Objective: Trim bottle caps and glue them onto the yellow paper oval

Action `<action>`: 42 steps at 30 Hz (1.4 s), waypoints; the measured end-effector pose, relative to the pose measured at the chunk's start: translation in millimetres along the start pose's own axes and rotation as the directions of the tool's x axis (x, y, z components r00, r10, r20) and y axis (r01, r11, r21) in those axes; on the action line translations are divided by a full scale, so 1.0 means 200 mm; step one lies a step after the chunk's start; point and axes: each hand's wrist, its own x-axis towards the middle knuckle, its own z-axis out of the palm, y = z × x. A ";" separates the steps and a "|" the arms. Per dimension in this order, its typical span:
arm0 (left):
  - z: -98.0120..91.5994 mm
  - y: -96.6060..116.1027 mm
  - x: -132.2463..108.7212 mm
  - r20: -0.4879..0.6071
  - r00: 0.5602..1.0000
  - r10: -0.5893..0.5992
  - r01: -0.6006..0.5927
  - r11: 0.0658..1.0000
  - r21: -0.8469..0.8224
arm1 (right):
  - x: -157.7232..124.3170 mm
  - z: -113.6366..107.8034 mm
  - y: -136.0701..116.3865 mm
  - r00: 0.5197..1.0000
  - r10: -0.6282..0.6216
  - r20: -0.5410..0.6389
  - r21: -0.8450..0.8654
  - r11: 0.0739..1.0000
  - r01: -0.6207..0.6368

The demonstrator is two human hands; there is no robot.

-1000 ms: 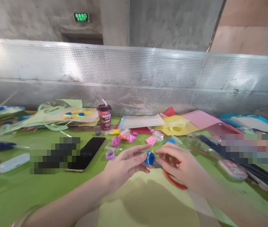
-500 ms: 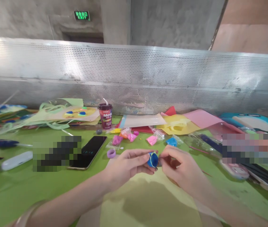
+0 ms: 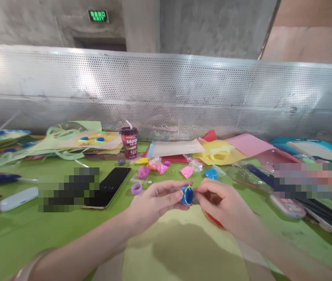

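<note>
Above the pale yellow paper (image 3: 183, 249), my left hand (image 3: 160, 199) is closed round a small blue clay piece (image 3: 187, 196). A thin yellow-green strand runs along this piece's edge. My right hand (image 3: 222, 203) pinches close against its right side; whatever lies between those fingertips is too small to make out. Part of a red thing (image 3: 215, 219) shows beneath my right palm, the rest hidden. Just beyond my hands lie small bags of clay: a pink one (image 3: 187, 171), a blue one (image 3: 212, 173) and a purple one (image 3: 144, 172). A purple ring (image 3: 137, 189) sits left of my left hand.
A phone (image 3: 110, 187) lies at the left, near a white stick-shaped case (image 3: 18, 199). Behind stands a drink cup with a straw (image 3: 129, 144). Coloured papers (image 3: 250, 146) line the table's back along a perforated metal panel (image 3: 212, 97). At right is a pink-white device (image 3: 288, 206).
Everything shifts slightly left as the view turns a little. More of the red thing shows under my right hand. The blue clay piece stays in my left hand.
</note>
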 end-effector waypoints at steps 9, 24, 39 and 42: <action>0.04 0.01 -0.02 -0.021 0.999 -0.043 0.042 0.999 -0.035 | -0.03 0.03 -0.02 0.989 0.037 -0.143 0.063 0.998 -0.028; 0.03 0.02 -0.01 -0.021 0.999 -0.041 0.041 0.999 -0.032 | -0.01 -0.03 -0.04 0.986 -0.145 -0.083 -0.158 0.979 0.131; 0.04 0.00 -0.01 -0.038 0.997 -0.068 0.066 0.997 -0.047 | 0.00 0.00 -0.01 0.994 -0.099 -0.042 -0.231 0.969 0.087; 0.05 0.00 -0.02 -0.029 0.996 -0.089 0.088 0.995 -0.050 | 0.00 0.02 -0.01 0.995 -0.063 -0.084 -0.251 0.967 0.040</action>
